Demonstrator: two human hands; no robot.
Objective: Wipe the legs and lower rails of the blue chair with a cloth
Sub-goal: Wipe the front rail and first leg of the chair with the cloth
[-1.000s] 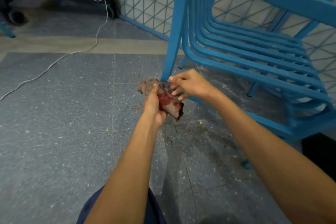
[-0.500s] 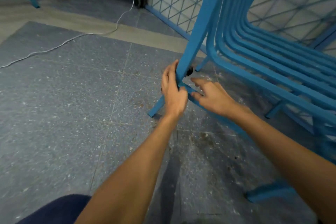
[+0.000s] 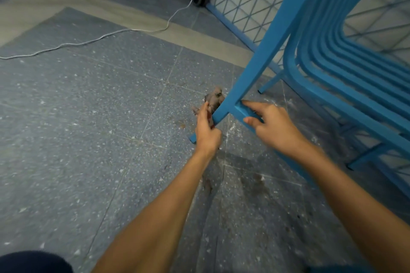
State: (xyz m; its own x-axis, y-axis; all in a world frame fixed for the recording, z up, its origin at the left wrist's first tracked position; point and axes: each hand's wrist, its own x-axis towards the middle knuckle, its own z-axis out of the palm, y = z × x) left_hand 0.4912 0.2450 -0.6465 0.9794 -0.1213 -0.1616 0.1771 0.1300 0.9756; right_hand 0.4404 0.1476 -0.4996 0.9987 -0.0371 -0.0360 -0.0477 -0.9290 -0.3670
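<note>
Blue chair [image 3: 346, 77] stands tilted at upper right, its front leg [image 3: 255, 68] slanting down to the floor [image 3: 88, 128]. Left hand [image 3: 207, 131] is closed around a grey cloth [image 3: 214, 99], pressing it against the leg's lower end. Right hand [image 3: 269, 124] lies just beside it, fingers loosely curled on the lower rail [image 3: 246, 114]. Open floor extends to the left; a white cable [image 3: 106, 36] runs well apart.
</note>
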